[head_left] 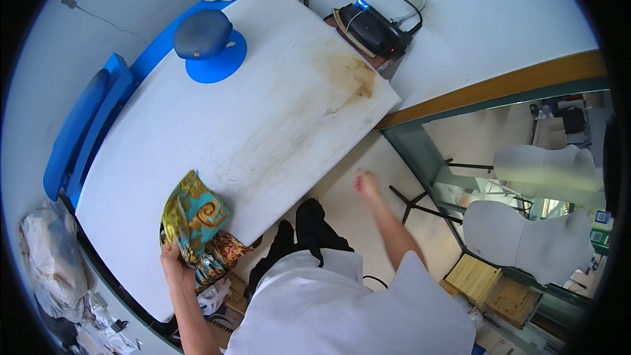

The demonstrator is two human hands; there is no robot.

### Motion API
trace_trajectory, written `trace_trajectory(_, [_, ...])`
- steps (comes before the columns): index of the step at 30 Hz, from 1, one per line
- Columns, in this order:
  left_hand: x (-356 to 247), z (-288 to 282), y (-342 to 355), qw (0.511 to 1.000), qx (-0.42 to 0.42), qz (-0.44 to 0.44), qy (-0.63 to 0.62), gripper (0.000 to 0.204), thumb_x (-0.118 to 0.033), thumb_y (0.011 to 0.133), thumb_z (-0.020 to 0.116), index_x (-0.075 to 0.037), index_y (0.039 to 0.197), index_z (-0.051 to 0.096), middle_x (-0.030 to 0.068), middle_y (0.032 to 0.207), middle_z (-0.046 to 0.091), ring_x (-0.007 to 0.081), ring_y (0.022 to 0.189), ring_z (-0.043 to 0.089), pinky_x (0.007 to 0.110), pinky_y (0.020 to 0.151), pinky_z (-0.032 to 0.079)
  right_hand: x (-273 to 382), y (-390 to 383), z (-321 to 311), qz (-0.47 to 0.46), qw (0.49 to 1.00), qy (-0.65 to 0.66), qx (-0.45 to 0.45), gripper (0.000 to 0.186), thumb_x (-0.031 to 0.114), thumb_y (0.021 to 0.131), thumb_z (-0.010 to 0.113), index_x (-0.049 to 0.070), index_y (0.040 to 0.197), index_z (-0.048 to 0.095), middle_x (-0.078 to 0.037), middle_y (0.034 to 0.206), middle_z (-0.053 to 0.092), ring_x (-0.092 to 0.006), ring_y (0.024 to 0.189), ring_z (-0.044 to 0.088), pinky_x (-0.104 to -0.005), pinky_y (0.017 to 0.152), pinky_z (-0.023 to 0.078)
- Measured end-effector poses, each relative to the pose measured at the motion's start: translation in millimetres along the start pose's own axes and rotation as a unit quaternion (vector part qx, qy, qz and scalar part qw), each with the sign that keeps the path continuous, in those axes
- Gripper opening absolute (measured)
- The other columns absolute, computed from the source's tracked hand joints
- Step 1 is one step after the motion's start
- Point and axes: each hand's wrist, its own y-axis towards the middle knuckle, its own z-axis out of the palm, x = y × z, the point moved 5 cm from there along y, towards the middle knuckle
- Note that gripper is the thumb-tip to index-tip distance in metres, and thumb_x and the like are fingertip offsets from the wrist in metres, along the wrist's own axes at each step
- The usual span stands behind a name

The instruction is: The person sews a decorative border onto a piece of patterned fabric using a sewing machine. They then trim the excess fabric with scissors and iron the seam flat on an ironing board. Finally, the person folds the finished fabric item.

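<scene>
My left hand [172, 264] is closed on the edge of a patterned cloth [195, 213] in yellow, turquoise and brown. The cloth lies at the near left of a large white table [263, 112], partly bunched. A darker red and brown patterned fabric [220, 256] hangs beside it over the table's near edge. My right hand [366, 184] is held in the air off the table's right side, above the floor. It is slightly blurred, so its fingers do not show clearly, and no object is visible in it.
A dark padded form on a blue disc [217, 66] stands at the table's far side. Left of the table is a long blue padded arm [79, 131]. A black device [374, 29] with cables sits at the far right corner. White chairs [499, 240] and wooden boxes [476, 279] stand right.
</scene>
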Motion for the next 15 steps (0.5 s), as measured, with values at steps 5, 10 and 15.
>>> trace_trajectory(5, [-3,42,-65,0.998,0.036,-0.028,-0.032,0.025,-0.016,0.102,0.055,0.001,0.119,0.062,0.0093,0.104,0.072,0.0193,0.088,0.069,0.035,0.078,0.057,322,-27,-32,-0.451,0.783,-0.374,-0.207,0.031,0.03,0.094,0.064,0.003,0.082,0.07,-0.013,0.07,0.07,-0.0335,0.068,0.068,-0.0452,0.067,0.052])
trace_trajectory(10, [-17,111,-146,0.987,0.145,0.073,-0.003,0.03,-0.023,0.091,0.073,0.003,0.097,0.061,0.0112,0.092,0.069,0.0151,0.076,0.063,0.028,0.071,0.051,482,20,56,-0.625,0.53,-0.528,-0.223,0.033,0.024,0.09,0.069,0.001,0.113,0.063,-0.017,0.112,0.067,-0.0391,0.109,0.061,-0.0471,0.096,0.047])
trace_trajectory(15, [11,166,-201,0.987,0.115,0.107,-0.02,0.036,-0.028,0.086,0.079,0.0,0.089,0.058,0.0081,0.085,0.067,0.012,0.071,0.057,0.025,0.066,0.045,509,99,83,-0.49,0.585,-0.637,-0.11,0.035,0.024,0.093,0.065,0.002,0.12,0.059,-0.022,0.103,0.071,-0.0397,0.103,0.067,-0.0515,0.092,0.049])
